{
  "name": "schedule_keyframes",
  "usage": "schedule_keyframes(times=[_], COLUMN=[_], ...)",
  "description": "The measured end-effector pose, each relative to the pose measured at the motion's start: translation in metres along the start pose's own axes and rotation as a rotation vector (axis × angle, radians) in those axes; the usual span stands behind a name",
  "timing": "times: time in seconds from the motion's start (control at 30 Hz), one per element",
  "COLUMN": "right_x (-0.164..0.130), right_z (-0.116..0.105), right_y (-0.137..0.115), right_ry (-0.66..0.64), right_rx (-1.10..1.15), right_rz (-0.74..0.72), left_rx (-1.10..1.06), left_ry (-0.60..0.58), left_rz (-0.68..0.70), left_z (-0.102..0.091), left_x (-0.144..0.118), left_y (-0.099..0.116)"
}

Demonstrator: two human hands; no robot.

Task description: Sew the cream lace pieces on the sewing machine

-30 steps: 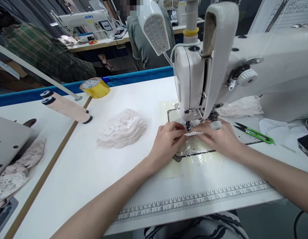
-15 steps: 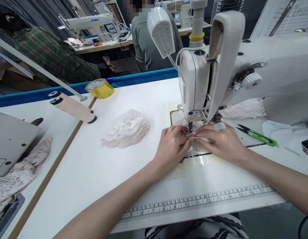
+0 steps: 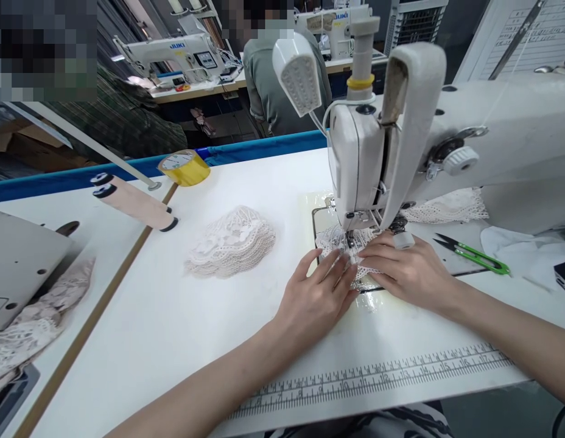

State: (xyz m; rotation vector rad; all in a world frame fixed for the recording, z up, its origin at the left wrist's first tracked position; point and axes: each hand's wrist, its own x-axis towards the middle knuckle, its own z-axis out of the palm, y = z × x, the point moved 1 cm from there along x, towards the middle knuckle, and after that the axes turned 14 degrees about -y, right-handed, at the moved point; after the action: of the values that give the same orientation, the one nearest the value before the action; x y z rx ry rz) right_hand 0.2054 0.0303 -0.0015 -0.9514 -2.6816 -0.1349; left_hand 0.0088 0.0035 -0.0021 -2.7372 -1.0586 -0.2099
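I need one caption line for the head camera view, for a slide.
Left hand and right hand press a lace piece flat under the sewing machine, a lace stack lying to the left.

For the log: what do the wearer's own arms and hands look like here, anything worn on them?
Both forearms are bare to the frame edge: no sleeves, gloves, watch or bracelets show. The left hand has no rings visible. The right hand has a small white cylindrical piece at the index finger, which may be a finger guard or a machine part; I cannot tell. Black-and-white patterned clothing shows at the lap.
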Motion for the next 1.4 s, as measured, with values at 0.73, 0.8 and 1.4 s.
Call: schedule_keyframes(times=[0.73, 0.8, 1.4], right_x=[0.003, 0.001, 0.004], right_z=[0.005, 0.004, 0.003], right_y=[0.001, -0.001, 0.001], right_ry=[0.022, 0.016, -0.034], right_rx=[-0.186, -0.163, -0.229], right_rz=[0.017, 0.000, 0.020], left_rx=[0.013, 0.014, -0.078], left_ry=[0.067, 0.082, 0.070], left_rz=[-0.038, -0.024, -0.045], left_z=[0.006, 0.005, 0.007], left_x=[0.009, 0.007, 0.010], left_y=[-0.009, -0.008, -0.012])
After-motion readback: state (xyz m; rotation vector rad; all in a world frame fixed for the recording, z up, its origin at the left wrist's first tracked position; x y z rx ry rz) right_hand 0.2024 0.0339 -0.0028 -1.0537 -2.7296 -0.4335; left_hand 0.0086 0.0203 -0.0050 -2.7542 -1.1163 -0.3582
